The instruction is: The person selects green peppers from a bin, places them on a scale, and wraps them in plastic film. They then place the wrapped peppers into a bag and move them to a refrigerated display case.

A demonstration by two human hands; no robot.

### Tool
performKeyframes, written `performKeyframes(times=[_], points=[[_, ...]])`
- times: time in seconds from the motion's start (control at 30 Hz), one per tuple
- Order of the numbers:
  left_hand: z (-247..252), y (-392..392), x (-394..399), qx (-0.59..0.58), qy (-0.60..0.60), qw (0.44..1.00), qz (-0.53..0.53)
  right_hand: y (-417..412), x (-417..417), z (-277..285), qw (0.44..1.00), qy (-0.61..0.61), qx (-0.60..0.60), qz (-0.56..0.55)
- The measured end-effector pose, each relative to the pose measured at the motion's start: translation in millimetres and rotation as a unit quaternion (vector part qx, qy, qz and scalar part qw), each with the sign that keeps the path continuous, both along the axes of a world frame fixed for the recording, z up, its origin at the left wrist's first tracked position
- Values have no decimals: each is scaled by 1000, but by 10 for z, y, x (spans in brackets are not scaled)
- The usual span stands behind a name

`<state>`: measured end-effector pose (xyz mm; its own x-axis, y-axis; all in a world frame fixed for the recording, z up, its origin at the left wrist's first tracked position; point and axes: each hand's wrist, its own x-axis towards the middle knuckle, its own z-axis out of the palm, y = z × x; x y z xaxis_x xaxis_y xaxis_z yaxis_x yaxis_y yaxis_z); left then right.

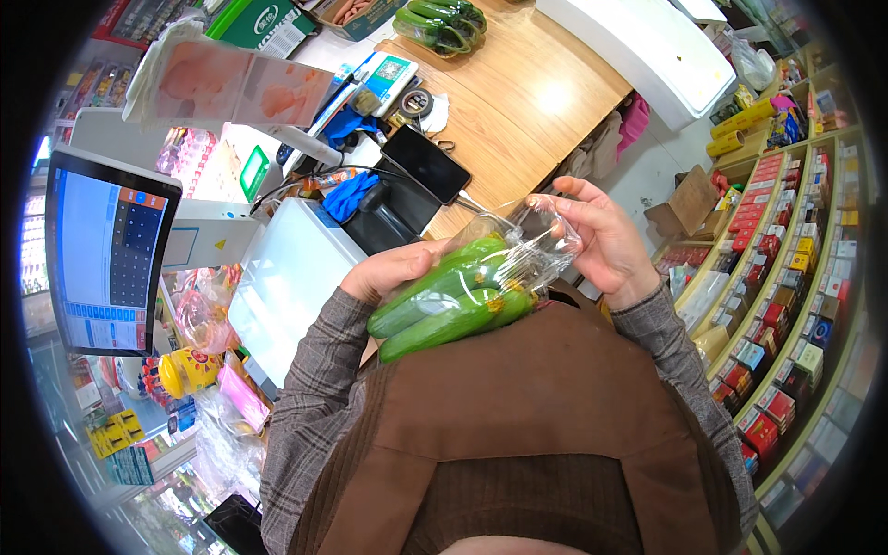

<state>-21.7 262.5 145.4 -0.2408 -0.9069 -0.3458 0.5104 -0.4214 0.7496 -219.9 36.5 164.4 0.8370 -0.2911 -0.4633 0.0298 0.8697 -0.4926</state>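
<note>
Several green cucumbers (444, 312) lie side by side, wrapped in clear plastic film (541, 243), close against the brown apron. My left hand (399, 270) supports the pack from its left side, its fingers partly hidden behind the film. At the other end, my right hand (603, 232) pinches the loose, crinkled film between thumb and fingers. Small yellow blossom ends show on the cucumbers near that end. Beyond the pack, a black smartphone (427, 164) rests on a dark mat at the edge of the wooden table (513, 90).
Another wrapped cucumber pack (440, 26) sits at the table's far end. A white scale-like device (291, 277) and a touchscreen monitor (111, 253) stand to the left. A roll of tape (416, 103) lies past the phone. Shelves of small boxes (770, 298) line the right side.
</note>
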Motion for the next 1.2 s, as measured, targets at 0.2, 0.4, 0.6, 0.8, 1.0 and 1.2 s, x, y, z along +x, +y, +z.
performKeyframes(times=[0.2, 0.4, 0.6, 0.8, 1.0, 1.2], points=[[19, 16, 29, 6, -22, 1000, 9, -139, -131, 154, 987, 41, -116, 102], [59, -9, 18, 17, 11, 1000, 7, -26, -23, 144, 939, 43, -258, 221], [59, -10, 39, 24, -2, 1000, 6, 162, 158, 300, 962, 21, -263, 66], [-3, -255, 264, -31, -37, 993, -107, 433, 297, 411, 945, 4, -325, 20], [201, -306, -184, 24, 85, 995, 35, 266, 323, 436, 907, 10, -420, 9], [188, -345, -156, 19, 37, 998, 52, 91, 404, 154, 866, 71, -493, -53]])
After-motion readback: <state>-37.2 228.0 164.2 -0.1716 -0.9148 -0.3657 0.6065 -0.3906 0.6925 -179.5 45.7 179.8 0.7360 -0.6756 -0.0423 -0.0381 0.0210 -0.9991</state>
